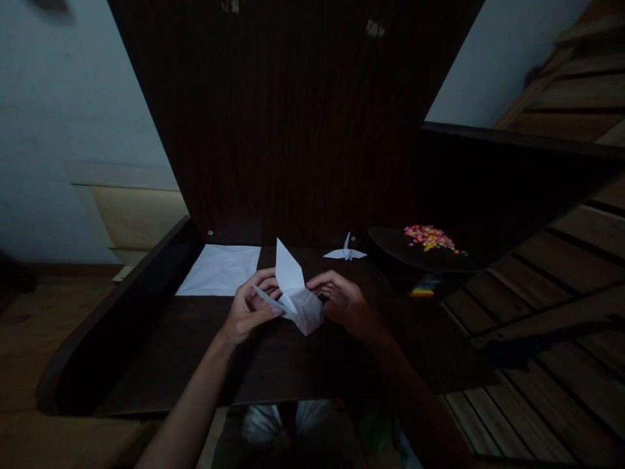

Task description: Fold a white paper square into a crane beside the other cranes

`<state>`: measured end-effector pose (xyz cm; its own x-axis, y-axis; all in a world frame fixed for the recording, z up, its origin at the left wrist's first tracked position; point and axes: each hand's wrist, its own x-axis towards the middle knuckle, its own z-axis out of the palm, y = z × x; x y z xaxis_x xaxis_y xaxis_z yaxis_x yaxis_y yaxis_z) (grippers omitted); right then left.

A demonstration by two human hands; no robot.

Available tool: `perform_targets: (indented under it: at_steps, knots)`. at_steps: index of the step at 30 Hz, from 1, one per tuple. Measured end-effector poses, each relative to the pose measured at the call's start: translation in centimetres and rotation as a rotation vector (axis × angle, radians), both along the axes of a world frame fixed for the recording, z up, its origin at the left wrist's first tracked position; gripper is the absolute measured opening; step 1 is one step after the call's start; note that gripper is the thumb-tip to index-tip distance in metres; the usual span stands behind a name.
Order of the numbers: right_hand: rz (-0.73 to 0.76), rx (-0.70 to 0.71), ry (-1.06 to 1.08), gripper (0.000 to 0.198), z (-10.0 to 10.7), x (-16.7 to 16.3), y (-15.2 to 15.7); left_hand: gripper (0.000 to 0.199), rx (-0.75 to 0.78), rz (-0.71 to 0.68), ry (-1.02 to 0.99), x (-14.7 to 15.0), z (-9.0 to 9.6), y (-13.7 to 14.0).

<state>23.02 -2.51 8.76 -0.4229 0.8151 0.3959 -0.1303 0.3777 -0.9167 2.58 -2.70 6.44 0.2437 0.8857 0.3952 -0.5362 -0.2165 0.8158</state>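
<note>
A folded white paper figure is held just above the dark desk, with one broad pointed flap standing up and a narrower one sticking out to the left. My left hand closes on its left side, the thumb at the base of the narrow flap. From the right, my right hand has bent fingers at the paper's edge; the fingertips are partly hidden. Behind my right hand a small finished paper crane rests on the desk. Past my left hand lies a creased flat white sheet.
On a raised corner shelf at the right sits a pile of small colourful pieces. A small yellow-edged item is beneath it. The dark desk has a raised left side panel and a tall back board.
</note>
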Motion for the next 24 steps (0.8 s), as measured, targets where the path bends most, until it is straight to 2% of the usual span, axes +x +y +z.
perform_targets:
  at_steps: [4,8,15,20,22,24]
  knots:
    - [-0.06,-0.135,-0.011,0.023,0.7,-0.6,0.0,0.042,0.024,0.023,0.062,-0.1,0.4,-0.2]
    - [-0.051,-0.217,0.003,0.023,0.6,-0.7,0.2,0.034,0.068,0.076,0.154,-0.4,0.6,-0.3]
    - [0.018,-0.355,0.057,0.024,0.5,-0.7,0.4,0.027,0.217,0.164,0.394,-1.4,-0.1,0.2]
    - [0.026,-0.349,0.06,0.034,0.7,-0.7,0.0,0.028,0.335,0.037,0.303,-1.2,0.2,0.2]
    - [-0.016,-0.297,0.077,0.034,0.8,-0.7,-0.1,0.031,0.324,0.004,0.283,-1.3,0.2,0.1]
    - [-0.076,-0.229,0.091,0.032,1.0,-0.8,-0.3,0.031,0.251,-0.01,0.284,-1.5,-0.3,0.0]
